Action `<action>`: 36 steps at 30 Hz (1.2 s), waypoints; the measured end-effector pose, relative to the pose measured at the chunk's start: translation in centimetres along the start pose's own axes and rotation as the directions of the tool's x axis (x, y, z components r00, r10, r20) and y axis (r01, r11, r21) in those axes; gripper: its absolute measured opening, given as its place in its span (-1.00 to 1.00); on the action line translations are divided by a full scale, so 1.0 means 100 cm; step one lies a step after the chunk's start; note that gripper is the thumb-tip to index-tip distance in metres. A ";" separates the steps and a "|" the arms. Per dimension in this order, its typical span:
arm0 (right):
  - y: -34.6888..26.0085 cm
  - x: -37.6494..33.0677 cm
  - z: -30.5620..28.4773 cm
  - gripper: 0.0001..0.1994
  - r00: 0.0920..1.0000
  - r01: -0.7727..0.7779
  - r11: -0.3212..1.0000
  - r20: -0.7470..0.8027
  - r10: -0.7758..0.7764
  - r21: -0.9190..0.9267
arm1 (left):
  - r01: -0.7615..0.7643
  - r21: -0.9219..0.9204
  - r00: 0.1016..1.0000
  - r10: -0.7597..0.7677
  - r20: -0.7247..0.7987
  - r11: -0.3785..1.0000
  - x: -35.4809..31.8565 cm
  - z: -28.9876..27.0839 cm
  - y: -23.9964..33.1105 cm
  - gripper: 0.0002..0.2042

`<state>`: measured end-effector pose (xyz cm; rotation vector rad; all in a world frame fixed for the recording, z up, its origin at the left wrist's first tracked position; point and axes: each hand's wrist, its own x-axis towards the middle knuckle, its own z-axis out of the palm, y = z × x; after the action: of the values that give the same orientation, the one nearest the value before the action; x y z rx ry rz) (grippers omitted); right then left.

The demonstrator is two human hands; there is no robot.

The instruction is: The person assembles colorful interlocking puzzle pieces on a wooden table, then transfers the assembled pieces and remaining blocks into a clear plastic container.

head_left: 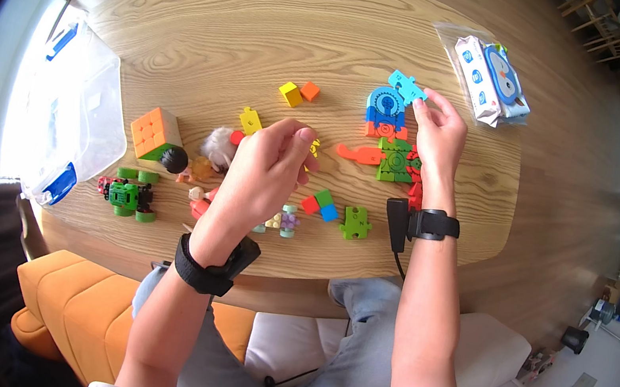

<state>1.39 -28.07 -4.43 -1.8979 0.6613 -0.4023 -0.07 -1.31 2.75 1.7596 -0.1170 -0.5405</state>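
Note:
My right hand (437, 136) pinches a light-blue jigsaw piece (406, 87) just above a partly joined foam puzzle (386, 125) of blue, orange, red and green pieces. My left hand (265, 171) hovers over the table middle with fingers curled around a small yellow piece (314, 148), mostly hidden. A loose yellow jigsaw piece (250, 120) lies left of that hand, a green one (355, 223) near the front edge.
A clear plastic box with blue clips (69, 117) sits at the left. Around it lie a colour cube (155, 134), a green toy car (125, 196), yellow and orange cubes (298, 93), red-green-blue blocks (321, 205), and a wipes packet (491, 78) at the back right.

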 end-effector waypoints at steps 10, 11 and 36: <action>0.011 0.007 -0.002 -0.67 0.994 0.110 0.966 -0.002 -0.114 -0.233 | 0.012 0.023 1.000 -0.012 -0.003 1.000 -0.003 -0.009 0.001 -0.65; 0.010 0.007 -0.003 -0.67 0.994 0.108 0.966 -0.002 -0.112 -0.237 | 0.009 0.020 1.000 -0.009 -0.002 1.000 -0.003 -0.009 0.001 -0.65; 0.015 0.003 0.002 -0.73 0.929 0.342 0.809 0.045 -0.367 -0.479 | -0.012 0.041 1.000 0.013 -0.021 0.999 -0.007 -0.018 0.002 -0.65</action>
<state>1.38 -28.55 -5.87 -2.5128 0.4575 -0.5633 0.13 0.52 3.43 1.8033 -0.1247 -0.5130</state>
